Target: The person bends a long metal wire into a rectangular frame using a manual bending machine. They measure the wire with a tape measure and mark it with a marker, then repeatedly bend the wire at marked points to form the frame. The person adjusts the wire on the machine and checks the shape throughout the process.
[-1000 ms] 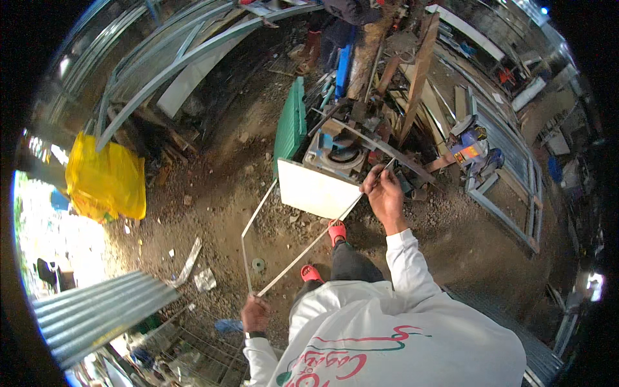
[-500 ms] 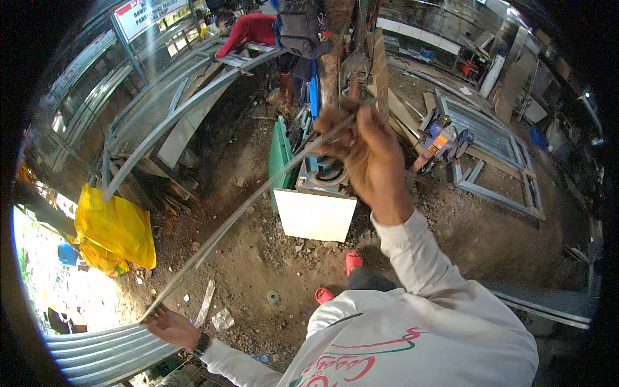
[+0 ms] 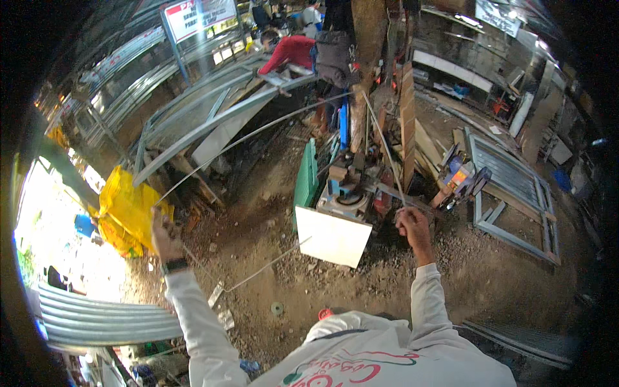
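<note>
A thin pale metal rod (image 3: 385,143), bent at sharp corners, stretches between both my hands. My left hand (image 3: 166,236), at the left, has its fingers wrapped round it. From there one length runs up to a far corner near the wooden post, and another drops to a lower corner and ends in front of the white board (image 3: 329,240). My right hand (image 3: 416,233) pinches the length that slopes down from the far corner. Beyond the rod, a bench machine with a round base (image 3: 345,198) stands behind the white board.
A green panel (image 3: 306,184) leans beside the machine. Metal frames lie left and right (image 3: 512,193). A yellow sack (image 3: 126,209) and corrugated sheets (image 3: 106,316) are at the left. A person in red (image 3: 288,55) bends over the far left frame. The dirt floor has scattered debris.
My left hand has moved up and my right hand down and to the right. The rod now shows spread out with its corners apart, where before it looked like a narrow bundle.
</note>
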Demonstrator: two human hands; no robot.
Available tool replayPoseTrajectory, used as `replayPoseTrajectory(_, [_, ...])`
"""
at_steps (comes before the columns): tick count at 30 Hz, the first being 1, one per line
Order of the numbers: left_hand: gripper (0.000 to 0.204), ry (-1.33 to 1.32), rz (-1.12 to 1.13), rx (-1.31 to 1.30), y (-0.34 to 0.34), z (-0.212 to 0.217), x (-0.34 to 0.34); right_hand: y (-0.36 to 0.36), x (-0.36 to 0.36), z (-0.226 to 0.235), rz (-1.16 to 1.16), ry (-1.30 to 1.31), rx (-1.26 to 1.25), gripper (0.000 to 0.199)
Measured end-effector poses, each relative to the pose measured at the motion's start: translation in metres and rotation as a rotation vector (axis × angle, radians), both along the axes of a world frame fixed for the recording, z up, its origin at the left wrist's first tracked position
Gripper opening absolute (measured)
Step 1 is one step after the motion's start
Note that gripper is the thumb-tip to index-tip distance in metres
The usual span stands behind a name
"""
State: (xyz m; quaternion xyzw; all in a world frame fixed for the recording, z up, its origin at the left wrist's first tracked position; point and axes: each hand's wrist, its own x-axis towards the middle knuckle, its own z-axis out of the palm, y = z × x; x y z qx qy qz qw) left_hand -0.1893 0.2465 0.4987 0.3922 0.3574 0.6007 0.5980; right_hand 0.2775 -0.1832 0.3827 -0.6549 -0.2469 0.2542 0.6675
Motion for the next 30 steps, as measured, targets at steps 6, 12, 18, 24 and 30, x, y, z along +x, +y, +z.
replayPoseTrajectory(6, [0.029, 0.078, -0.257, -0.087, -0.015, -0.057, 0.051, -0.083, 0.027, -0.003, -0.127, -0.097, -0.104, 0.025])
replayPoseTrajectory(12, [0.035, 0.166, -0.191, -0.321, -0.102, -0.073, 0.135, -0.17, 0.062, 0.004, -0.253, -0.093, -0.164, 0.037])
replayPoseTrajectory(18, [0.044, 0.237, -0.384, -0.421, -0.135, -0.117, 0.167, -0.233, 0.084, 0.04, -0.564, -0.372, -0.103, 0.04])
replayPoseTrajectory(24, [0.05, 0.35, -0.671, -0.75, -0.184, -0.188, 0.18, -0.315, 0.117, 0.05, -0.548, -0.762, 0.039, 0.04])
replayPoseTrajectory(30, [0.047, -0.021, -0.445, -0.562, -0.232, -0.266, 0.173, -0.308, 0.129, 0.067, -0.488, -0.899, -0.294, 0.038])
